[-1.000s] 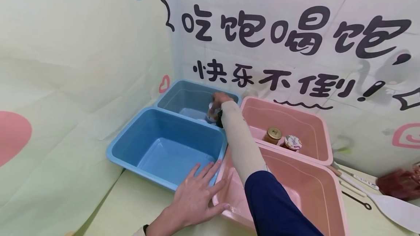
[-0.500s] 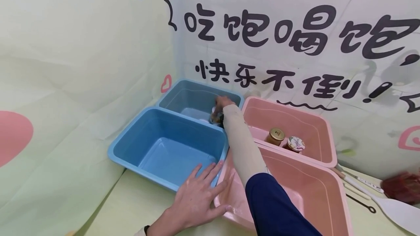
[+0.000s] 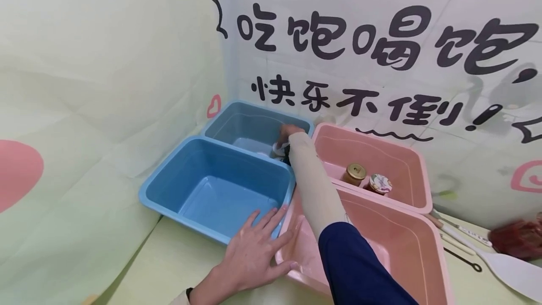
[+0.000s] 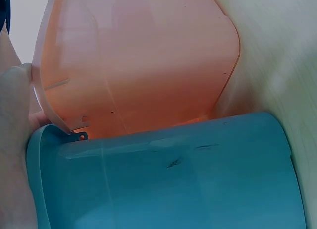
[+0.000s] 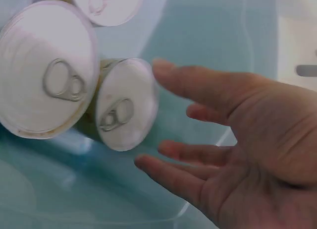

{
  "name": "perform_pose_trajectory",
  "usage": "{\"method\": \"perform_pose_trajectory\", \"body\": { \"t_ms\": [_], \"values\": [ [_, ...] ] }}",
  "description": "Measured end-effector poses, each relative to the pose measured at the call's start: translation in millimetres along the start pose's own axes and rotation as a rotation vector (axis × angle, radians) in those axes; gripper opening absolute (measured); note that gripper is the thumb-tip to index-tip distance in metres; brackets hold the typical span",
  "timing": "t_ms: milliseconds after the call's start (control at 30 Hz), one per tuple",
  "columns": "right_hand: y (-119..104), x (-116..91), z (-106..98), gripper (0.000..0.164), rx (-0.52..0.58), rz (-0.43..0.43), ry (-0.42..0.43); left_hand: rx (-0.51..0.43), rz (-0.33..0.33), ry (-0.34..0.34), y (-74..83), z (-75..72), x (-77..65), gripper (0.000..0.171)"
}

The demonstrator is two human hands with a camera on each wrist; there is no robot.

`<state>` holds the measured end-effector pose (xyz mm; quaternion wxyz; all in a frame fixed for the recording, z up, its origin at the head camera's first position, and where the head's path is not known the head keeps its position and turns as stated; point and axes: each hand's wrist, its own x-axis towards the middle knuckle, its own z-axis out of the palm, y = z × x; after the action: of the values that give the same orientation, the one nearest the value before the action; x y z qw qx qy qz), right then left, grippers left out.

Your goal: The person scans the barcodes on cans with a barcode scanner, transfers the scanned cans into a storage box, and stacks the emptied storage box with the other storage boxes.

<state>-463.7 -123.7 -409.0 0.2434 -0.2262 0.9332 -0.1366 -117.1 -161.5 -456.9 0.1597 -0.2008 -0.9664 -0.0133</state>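
Observation:
Deep in the far right corner of the back blue basin (image 3: 247, 119), my right hand (image 3: 290, 132) reaches down among ring-pull tin cans. The right wrist view shows its fingers spread and relaxed, with the thumb tip at the rim of a small tin can (image 5: 130, 105). That can leans slightly beside a larger tin can (image 5: 44, 75), and another tin can (image 5: 108, 5) stands behind them. My left hand (image 3: 251, 259) lies with fingers extended over the meeting rims of the front blue basin (image 3: 211, 178) and the front pink basin (image 3: 406, 244).
Two lidded jars, one with a gold lid (image 3: 355, 172) and one with a patterned lid (image 3: 379, 184), stand in the back pink basin (image 3: 381, 152). To the right lie a white spatula (image 3: 514, 272), other long-handled utensils and a dark red object (image 3: 516, 239). Walls rise behind and left.
My right hand has lowered a tin can into the back blue basin, and its fingers are now off it. The left hand stays put. The head view shifts slightly.

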Motion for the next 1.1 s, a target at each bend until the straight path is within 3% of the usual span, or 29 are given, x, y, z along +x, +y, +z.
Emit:
{"method": "perform_pose_trajectory", "body": {
  "t_ms": [133,333,533,800,900,1100],
  "values": [
    [-3,-8,-16,0.037,-0.021,-0.06,-0.033,0.009,0.0,0.012,1.2,-1.0,0.8,0.066],
    [-6,-17,-40,0.066,0.096,-0.1,-0.092,0.0,0.009,-0.013,1.9,-1.1,1.7,0.063],
    [-15,-37,-68,0.069,0.094,-0.208,-0.095,-0.014,-0.003,-0.048,1.5,-3.2,-0.1,0.064],
    [-19,-89,-92,0.066,-0.033,-0.333,0.021,-0.034,-0.029,-0.069,2.4,-5.6,0.5,0.062],
    [-17,-115,-96,0.067,-0.077,-0.377,0.074,-0.035,-0.036,-0.074,2.5,-5.7,1.1,0.063],
    [3,-180,-93,0.069,-0.06,-0.455,0.137,-0.045,-0.026,-0.044,3.2,-3.0,1.2,0.06]
  ]
}}
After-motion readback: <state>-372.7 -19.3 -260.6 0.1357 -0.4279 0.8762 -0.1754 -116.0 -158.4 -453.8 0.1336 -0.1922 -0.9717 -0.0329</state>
